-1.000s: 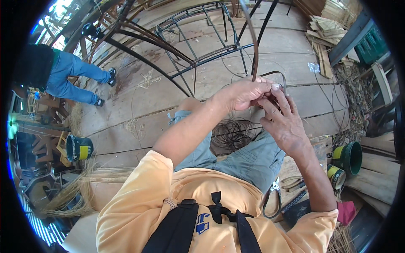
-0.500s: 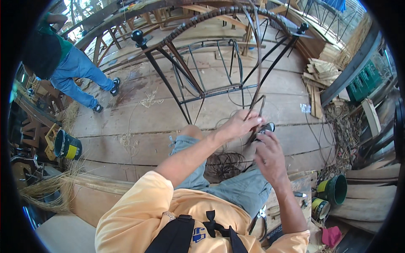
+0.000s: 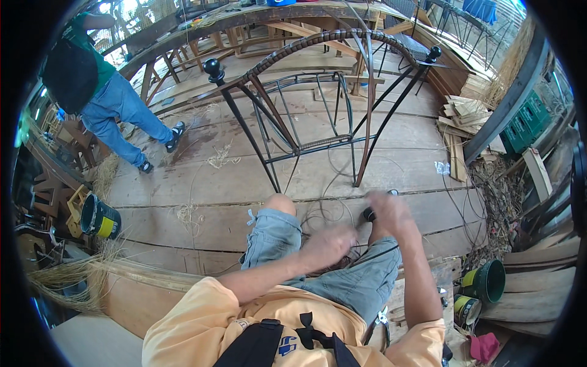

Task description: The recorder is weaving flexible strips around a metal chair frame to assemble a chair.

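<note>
My left hand [image 3: 329,247] is over my lap, smeared by motion, and its fingers are hard to make out. Beyond my right knee, my right hand [image 3: 391,215] is blurred as well; whatever either holds does not show clearly. In front of me stands a black metal frame [image 3: 243,127] with ball knobs. Dark brown strip is wound around its arched top [image 3: 324,38]. A long brown strip [image 3: 370,92] hangs down from the arch on the right. Thin loose strands [image 3: 324,211] loop over the floor between the frame and my legs.
At the left a person [image 3: 116,104] in jeans stands on the planks. A green bucket [image 3: 98,217] is on my left, another [image 3: 492,281] on my right beside pliers [image 3: 382,321]. Wood offcuts [image 3: 465,116] and a green crate [image 3: 529,125] lie right; a long workbench [image 3: 214,30] runs behind.
My left hand has dropped back toward my lap, away from the strip it was gripping. My right hand has risen slightly away from my left. The frame sits lower in view.
</note>
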`<action>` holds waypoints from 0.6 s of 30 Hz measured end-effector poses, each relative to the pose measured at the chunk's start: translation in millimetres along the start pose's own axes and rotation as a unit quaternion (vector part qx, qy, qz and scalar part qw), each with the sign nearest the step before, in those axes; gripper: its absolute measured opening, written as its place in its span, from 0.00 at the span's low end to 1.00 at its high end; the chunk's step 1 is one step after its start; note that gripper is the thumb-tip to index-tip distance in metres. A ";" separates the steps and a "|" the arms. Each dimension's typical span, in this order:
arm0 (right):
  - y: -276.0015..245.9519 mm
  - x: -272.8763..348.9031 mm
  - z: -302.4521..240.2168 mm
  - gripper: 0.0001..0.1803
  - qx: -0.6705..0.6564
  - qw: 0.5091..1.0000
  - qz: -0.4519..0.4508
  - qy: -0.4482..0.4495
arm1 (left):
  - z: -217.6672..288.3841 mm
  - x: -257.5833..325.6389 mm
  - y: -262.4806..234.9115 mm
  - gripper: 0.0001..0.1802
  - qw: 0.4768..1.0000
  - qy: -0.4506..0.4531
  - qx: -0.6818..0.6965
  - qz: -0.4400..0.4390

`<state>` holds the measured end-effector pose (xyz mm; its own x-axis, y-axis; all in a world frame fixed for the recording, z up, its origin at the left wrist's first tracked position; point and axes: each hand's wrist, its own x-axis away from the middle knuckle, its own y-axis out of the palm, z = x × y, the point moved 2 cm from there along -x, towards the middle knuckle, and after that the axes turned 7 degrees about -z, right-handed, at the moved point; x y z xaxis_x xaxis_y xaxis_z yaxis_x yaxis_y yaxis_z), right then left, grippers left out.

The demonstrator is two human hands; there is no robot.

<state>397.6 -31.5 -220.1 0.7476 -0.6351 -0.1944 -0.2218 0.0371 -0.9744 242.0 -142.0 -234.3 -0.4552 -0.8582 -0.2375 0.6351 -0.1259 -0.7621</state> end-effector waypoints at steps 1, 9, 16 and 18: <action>-2.8 2.1 -14.3 0.07 -0.024 0.997 -0.072 -0.004 | 5.7 -8.0 -29.5 0.11 0.983 0.037 -0.006 0.181; -88.1 44.7 4.1 0.11 -0.155 0.987 0.031 0.015 | -42.0 6.7 -132.6 0.16 0.978 -0.083 0.044 -0.188; -57.5 226.1 261.9 0.13 0.217 0.920 0.070 0.319 | -87.2 96.9 -138.6 0.20 0.957 -0.256 0.102 -0.091; -77.5 82.9 171.8 0.15 -0.183 0.904 0.096 0.375 | -87.5 96.9 -96.7 0.19 0.956 -0.241 -0.023 -0.163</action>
<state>584.3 45.6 -180.1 0.0695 -0.9933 -0.0919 -0.5968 0.0324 -0.8017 81.9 -169.4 -236.3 -0.2759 -0.9086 0.3135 0.4756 -0.4125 -0.7769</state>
